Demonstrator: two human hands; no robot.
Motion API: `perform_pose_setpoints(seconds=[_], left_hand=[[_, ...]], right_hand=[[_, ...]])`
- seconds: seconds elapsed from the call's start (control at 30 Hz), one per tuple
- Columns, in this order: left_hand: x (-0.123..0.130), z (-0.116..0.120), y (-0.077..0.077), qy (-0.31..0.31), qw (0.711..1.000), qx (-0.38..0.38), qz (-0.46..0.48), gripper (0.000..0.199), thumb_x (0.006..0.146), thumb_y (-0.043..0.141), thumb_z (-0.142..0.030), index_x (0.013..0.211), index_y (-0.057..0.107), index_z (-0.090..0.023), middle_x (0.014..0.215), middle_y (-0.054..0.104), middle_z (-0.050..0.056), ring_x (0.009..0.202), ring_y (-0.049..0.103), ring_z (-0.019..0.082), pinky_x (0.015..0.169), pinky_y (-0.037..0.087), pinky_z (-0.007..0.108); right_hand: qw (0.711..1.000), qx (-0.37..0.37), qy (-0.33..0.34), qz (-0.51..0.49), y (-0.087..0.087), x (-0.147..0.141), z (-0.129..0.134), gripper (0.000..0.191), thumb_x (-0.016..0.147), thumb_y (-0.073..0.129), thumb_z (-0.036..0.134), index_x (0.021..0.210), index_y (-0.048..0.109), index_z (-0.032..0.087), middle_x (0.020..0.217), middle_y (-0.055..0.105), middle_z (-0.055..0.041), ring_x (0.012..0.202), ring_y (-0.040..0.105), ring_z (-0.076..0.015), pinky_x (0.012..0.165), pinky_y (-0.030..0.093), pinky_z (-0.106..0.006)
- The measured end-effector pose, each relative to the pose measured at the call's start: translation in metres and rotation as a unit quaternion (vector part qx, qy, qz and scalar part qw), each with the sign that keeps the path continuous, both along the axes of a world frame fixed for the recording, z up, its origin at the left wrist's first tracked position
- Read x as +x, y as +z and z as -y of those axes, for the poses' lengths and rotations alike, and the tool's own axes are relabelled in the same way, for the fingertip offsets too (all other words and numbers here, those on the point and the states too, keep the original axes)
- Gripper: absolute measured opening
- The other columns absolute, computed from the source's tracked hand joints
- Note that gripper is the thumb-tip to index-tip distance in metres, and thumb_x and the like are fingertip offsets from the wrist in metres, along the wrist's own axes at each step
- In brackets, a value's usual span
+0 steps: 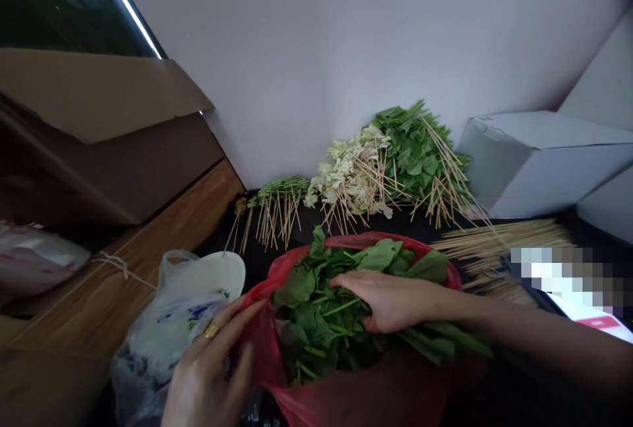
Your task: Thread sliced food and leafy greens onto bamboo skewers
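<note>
A red plastic bag (390, 387) stands wide at the mouth in front of me, filled with loose leafy greens (316, 321). My right hand (373, 295) reaches in from the right and is closed around some of the leaves; its fingertips are partly buried among them. At the bag's left rim, my left hand (212, 354) has its fingers bent over the red plastic and pinches it. A gold-coloured ring shows on that hand.
Skewered greens (415, 150), pale leafy skewers (353, 170) and thin green skewers (279, 193) lie along the wall. Loose bamboo sticks (509, 239) and a lit phone (583, 308) are right. A white box (539, 163), clear plastic bag (148, 341), white bowl (222, 275) and cardboard box (109, 143) surround.
</note>
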State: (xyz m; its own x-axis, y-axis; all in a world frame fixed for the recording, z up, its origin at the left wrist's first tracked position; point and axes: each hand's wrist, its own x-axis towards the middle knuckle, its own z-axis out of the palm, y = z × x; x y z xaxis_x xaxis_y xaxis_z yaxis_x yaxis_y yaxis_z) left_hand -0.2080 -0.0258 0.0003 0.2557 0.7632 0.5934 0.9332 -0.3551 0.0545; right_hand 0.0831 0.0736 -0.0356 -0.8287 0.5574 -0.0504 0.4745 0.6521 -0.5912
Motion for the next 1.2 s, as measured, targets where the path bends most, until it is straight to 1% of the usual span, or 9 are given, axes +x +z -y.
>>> perform_pose_setpoints(seconds=[0.17, 0.23, 0.33, 0.43, 0.6, 0.77, 0.87, 1.0, 1.2], left_hand=[[0.006, -0.002, -0.001, -0.01, 1.0, -0.019, -0.004, 0.034, 0.092, 0.045, -0.022, 0.111, 0.073, -0.018, 0.112, 0.078, 0.013, 0.095, 0.078, 0.028, 0.077, 0.067, 0.039], [0.008, -0.001, 0.0, -0.012, 1.0, -0.024, 0.0, 0.034, 0.092, 0.046, -0.022, 0.111, 0.073, -0.018, 0.112, 0.078, 0.013, 0.098, 0.077, 0.028, 0.078, 0.066, 0.039], [0.006, 0.002, 0.002, -0.001, 1.0, -0.014, 0.014, 0.034, 0.092, 0.046, -0.023, 0.113, 0.072, -0.019, 0.116, 0.077, 0.013, 0.101, 0.076, 0.028, 0.079, 0.066, 0.039], [0.003, 0.005, 0.004, 0.023, 0.999, -0.009, 0.022, 0.035, 0.093, 0.046, -0.026, 0.116, 0.071, -0.02, 0.12, 0.076, 0.013, 0.101, 0.076, 0.029, 0.079, 0.066, 0.041], [0.004, 0.005, 0.007, 0.013, 0.999, -0.017, 0.04, 0.035, 0.093, 0.046, -0.023, 0.118, 0.07, -0.018, 0.12, 0.076, 0.013, 0.103, 0.076, 0.029, 0.083, 0.065, 0.042], [0.007, 0.001, 0.01, 0.001, 0.999, -0.015, 0.044, 0.034, 0.093, 0.047, -0.023, 0.117, 0.07, -0.017, 0.12, 0.075, 0.013, 0.103, 0.076, 0.028, 0.084, 0.065, 0.041], [0.006, 0.0, 0.009, -0.004, 0.999, -0.017, 0.036, 0.034, 0.092, 0.048, -0.023, 0.118, 0.07, -0.016, 0.12, 0.075, 0.014, 0.102, 0.076, 0.029, 0.083, 0.065, 0.041], [0.002, 0.0, 0.007, -0.005, 1.0, -0.012, 0.025, 0.036, 0.092, 0.047, -0.022, 0.119, 0.069, -0.016, 0.123, 0.074, 0.014, 0.104, 0.075, 0.029, 0.083, 0.065, 0.042], [0.0, -0.003, 0.001, -0.009, 1.0, -0.005, 0.014, 0.037, 0.092, 0.047, -0.021, 0.122, 0.068, -0.018, 0.123, 0.075, 0.012, 0.103, 0.076, 0.029, 0.08, 0.066, 0.038]], right_hand=[[0.998, 0.035, 0.006, 0.061, -0.012, -0.011, 0.017, 0.1, 0.071, 0.079, 0.025, 0.157, 0.031, 0.013, 0.146, 0.044, -0.0261, 0.125, 0.051, -0.0437, 0.105, 0.041, -0.056], [0.997, 0.047, 0.005, 0.053, -0.017, -0.014, 0.018, 0.088, 0.073, 0.074, 0.02, 0.153, 0.038, 0.013, 0.142, 0.047, -0.0252, 0.123, 0.053, -0.0421, 0.102, 0.043, -0.056], [0.999, 0.034, -0.014, -0.017, -0.02, -0.014, 0.011, 0.07, 0.069, 0.066, 0.007, 0.138, 0.057, 0.013, 0.129, 0.059, -0.019, 0.116, 0.059, -0.0344, 0.1, 0.047, -0.048], [0.997, 0.019, -0.039, -0.067, -0.01, -0.01, 0.002, 0.062, 0.066, 0.064, 0.006, 0.128, 0.066, 0.015, 0.122, 0.065, -0.0134, 0.11, 0.063, -0.0285, 0.1, 0.048, -0.041], [0.991, -0.001, -0.069, -0.112, 0.03, 0.008, -0.006, 0.06, 0.067, 0.065, 0.01, 0.126, 0.068, 0.019, 0.12, 0.07, -0.0078, 0.109, 0.065, -0.0242, 0.101, 0.047, -0.037], [0.977, -0.139, -0.073, -0.146, 0.066, 0.039, -0.013, 0.059, 0.074, 0.065, 0.012, 0.132, 0.065, 0.022, 0.12, 0.071, -0.0042, 0.097, 0.07, -0.0202, 0.084, 0.056, -0.029], [0.961, -0.195, -0.101, -0.169, 0.079, 0.058, -0.02, 0.059, 0.077, 0.069, 0.017, 0.135, 0.062, 0.022, 0.124, 0.07, -0.0051, 0.102, 0.07, -0.0218, 0.083, 0.057, -0.029], [0.929, -0.238, -0.12, -0.255, 0.08, 0.074, -0.03, 0.056, 0.079, 0.073, 0.02, 0.134, 0.062, 0.02, 0.117, 0.072, -0.0051, 0.103, 0.069, -0.0211, 0.088, 0.055, -0.03], [0.898, -0.256, -0.13, -0.333, 0.062, 0.076, -0.038, 0.053, 0.074, 0.079, 0.025, 0.125, 0.066, 0.02, 0.109, 0.074, -0.0033, 0.102, 0.069, -0.0206, 0.091, 0.054, -0.031]])
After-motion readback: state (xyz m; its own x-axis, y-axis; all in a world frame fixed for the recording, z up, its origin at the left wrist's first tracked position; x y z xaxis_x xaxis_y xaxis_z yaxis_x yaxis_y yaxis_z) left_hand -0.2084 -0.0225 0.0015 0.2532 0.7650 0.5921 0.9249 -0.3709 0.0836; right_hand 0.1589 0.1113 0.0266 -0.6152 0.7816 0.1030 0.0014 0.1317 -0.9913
